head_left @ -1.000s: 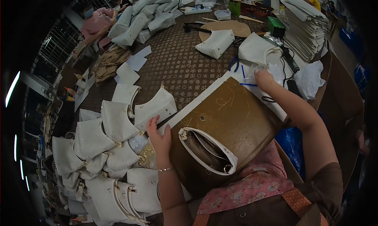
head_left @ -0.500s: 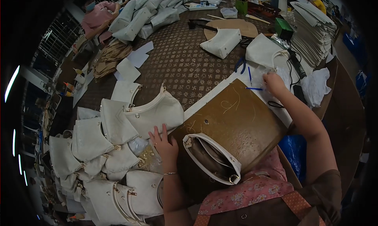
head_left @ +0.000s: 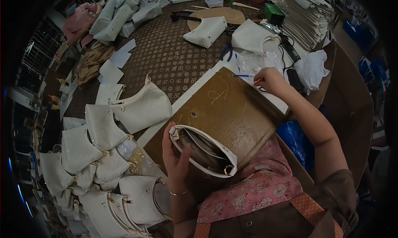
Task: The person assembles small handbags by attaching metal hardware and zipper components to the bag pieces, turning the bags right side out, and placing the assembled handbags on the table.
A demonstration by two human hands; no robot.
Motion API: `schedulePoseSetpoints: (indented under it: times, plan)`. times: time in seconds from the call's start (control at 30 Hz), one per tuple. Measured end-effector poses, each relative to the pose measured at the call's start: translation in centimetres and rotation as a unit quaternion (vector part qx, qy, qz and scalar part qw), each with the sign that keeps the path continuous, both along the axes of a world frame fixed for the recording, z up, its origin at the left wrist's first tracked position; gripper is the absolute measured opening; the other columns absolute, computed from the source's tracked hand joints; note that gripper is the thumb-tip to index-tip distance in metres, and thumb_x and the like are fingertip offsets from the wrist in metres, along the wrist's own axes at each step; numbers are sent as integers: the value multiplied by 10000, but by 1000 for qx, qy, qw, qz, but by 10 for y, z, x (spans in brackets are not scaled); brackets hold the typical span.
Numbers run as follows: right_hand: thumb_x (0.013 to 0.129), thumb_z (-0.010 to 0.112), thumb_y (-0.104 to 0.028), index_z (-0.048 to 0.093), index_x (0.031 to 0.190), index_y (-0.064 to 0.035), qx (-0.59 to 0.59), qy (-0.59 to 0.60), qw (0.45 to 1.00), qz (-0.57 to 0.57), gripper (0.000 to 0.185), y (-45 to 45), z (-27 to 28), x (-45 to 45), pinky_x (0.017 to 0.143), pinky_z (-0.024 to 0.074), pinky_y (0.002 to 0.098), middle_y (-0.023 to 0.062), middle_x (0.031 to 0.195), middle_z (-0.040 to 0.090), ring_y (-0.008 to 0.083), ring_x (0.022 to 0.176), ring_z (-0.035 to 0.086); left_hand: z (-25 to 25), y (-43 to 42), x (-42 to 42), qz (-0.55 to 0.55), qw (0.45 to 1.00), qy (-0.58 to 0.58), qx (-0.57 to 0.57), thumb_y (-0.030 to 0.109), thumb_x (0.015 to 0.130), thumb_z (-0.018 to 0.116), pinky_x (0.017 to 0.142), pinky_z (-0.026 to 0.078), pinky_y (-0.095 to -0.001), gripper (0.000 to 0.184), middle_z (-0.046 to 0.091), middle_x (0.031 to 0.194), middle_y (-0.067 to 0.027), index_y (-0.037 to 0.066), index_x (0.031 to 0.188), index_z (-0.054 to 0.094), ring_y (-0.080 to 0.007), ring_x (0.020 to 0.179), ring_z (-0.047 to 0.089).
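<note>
An open white handbag (head_left: 233,158) with a brown lining and gold rings lies on a brown board (head_left: 232,109) in front of me. My left hand (head_left: 177,163) grips its left end, fingers along the outside and the blurred thumb over the opening. Past the board's far right corner, my right hand (head_left: 271,81) is closed with its fingertips pinched; whatever is in them is too small to make out. Close by lie a blue pen (head_left: 240,75) and a clear plastic bag (head_left: 253,63). Part of a black loop shows under the right hand.
Several finished-looking white bags (head_left: 81,148) are piled at the left, beside a packet of gold hardware (head_left: 136,161). Blue-handled pliers (head_left: 226,53), two white bags (head_left: 206,32) and a crumpled white plastic bag (head_left: 311,70) lie farther back. A person (head_left: 81,22) sits across the table.
My left hand has moved from the bag pile at the left onto the open handbag. My right hand has come nearer the board's corner. The view has shifted.
</note>
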State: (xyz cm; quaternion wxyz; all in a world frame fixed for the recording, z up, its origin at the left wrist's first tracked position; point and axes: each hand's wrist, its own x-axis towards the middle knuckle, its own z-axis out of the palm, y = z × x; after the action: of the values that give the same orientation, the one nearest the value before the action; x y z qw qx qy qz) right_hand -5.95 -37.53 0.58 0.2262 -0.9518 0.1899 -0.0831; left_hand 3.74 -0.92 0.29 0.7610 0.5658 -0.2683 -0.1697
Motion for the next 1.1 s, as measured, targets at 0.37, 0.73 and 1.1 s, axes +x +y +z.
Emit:
schedulePoseSetpoints:
  times: [0.37, 0.73, 1.1]
  plan:
    - [815, 628, -188, 659, 880, -53, -76, -63, 994, -41, 152, 36, -22, -22, 694, 479, 410, 161, 890, 630, 349, 785, 607, 30, 6, -14, 58, 926, -298, 225, -25, 812, 538, 896, 431, -325, 385, 569, 1138, -151, 15, 1195, 522, -265, 1047, 562]
    - [926, 555, -159, 487, 1091, -43, 490, -162, 835, 194, 212, 159, 23, -34, 633, 423, 220, 1, 833, 488, 63, 713, 457, 33, -3, -39, 0, 952, -119, 282, 103, 972, 417, 744, 401, -197, 190, 557, 942, -22, 38, 1106, 534, -59, 816, 493]
    - [924, 493, 8, 545, 1136, 6, 490, -173, 824, 227, 218, 192, 18, -28, 802, 451, 207, 66, 1026, 590, 78, 933, 560, 30, -2, -17, -26, 888, -391, 241, 55, 763, 696, 677, 505, -295, 234, 495, 1153, -63, 101, 986, 645, -191, 913, 595]
